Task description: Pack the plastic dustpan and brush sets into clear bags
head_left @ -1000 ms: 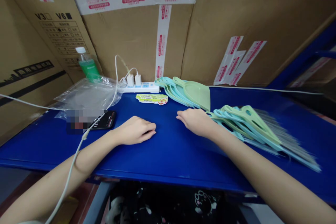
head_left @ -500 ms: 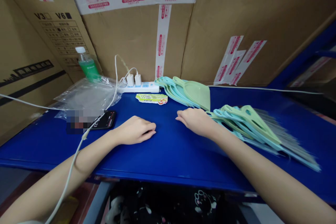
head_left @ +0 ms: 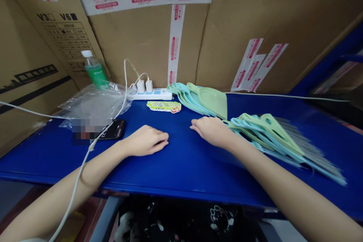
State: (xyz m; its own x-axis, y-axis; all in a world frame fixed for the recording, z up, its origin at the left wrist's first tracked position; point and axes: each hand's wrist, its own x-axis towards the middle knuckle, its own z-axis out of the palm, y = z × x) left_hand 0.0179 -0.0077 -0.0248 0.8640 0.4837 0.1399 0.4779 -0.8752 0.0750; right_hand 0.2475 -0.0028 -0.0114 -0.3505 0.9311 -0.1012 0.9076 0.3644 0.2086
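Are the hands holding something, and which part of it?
No, nothing shows in either one. The left hand and right hand rest curled on the blue table, the right one near the brushes.

On the blue counter point(head_left: 176, 174), the left hand point(head_left: 147, 140) is rested with its fingers curled in, and the right hand point(head_left: 210, 131) is held likewise. Beside the right wrist, green and blue brushes point(head_left: 272, 126) are overlapped in a pile, their bristles pointed right. Beyond them, green and blue dustpans point(head_left: 214, 100) are stacked; to their left, printed cards point(head_left: 163, 107) are laid in front of a white power strip point(head_left: 163, 94). Farther left, clear plastic point(head_left: 90, 102), a white-capped bottle point(head_left: 96, 75) and a phone point(head_left: 119, 129) crossed by a white cable point(head_left: 80, 174) are seen. The far side is lined with taped cardboard point(head_left: 136, 41).
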